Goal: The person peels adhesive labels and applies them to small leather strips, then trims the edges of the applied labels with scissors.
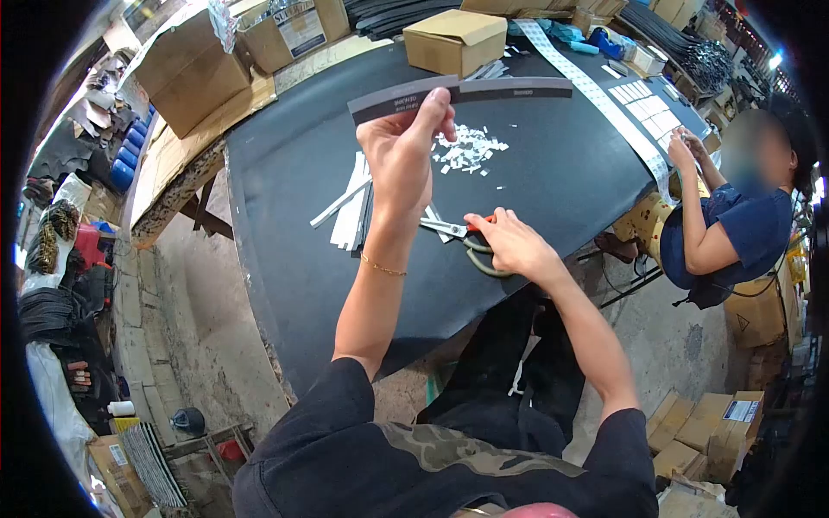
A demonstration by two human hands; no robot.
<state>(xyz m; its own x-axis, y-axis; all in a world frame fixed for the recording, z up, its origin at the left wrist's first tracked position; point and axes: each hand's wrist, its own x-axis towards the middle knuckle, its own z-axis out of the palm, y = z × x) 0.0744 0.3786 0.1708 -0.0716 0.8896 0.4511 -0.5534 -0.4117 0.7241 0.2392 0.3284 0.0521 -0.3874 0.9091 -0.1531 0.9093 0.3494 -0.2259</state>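
Observation:
My left hand point(401, 151) is raised above the table, with thumb and fingers pinching dark strips point(518, 87) that carry small pale print. The strips stick out on both sides of the hand. Lower down, my right hand point(521, 246) is closed over the handles of a pair of scissors point(477, 245), which have red and olive-green grips. Their blades point left, close to a few pale strips. Behind my left forearm lies a bundle of white and dark strips point(348, 211). A pile of small white cut pieces point(471, 148) is spread just beyond my left hand.
The black-topped table point(294, 285) fills the middle. A cardboard box point(455, 43) stands at its far side. A long white printed strip point(596, 99) runs along the right. There, a co-worker point(725, 198) handles small pieces near white cards point(648, 112). Cartons point(708, 432) lie lower right.

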